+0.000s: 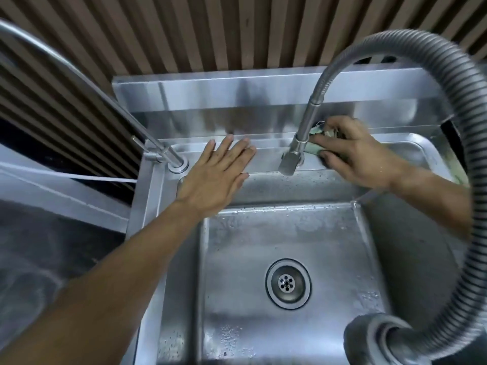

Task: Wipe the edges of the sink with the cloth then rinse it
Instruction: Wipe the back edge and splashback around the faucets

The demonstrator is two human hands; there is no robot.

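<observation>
Just one view here, worn on the head, so nothing is shared with a second camera. The sink [284, 259] is looked at steeply from above and from its front side, facing the slatted wall [184, 30] behind it. It's seen from close up: the basin fills most of the frame, and both forearms are seen reaching in from the bottom edge. The wide lens bends things near the borders, and the hose [448, 106] right of the sink looms large and blurred.

The faucet [297, 146] and looping hose [448, 106] crowd the rear ledge [266, 164]; the basin [263, 246] lies open.
</observation>
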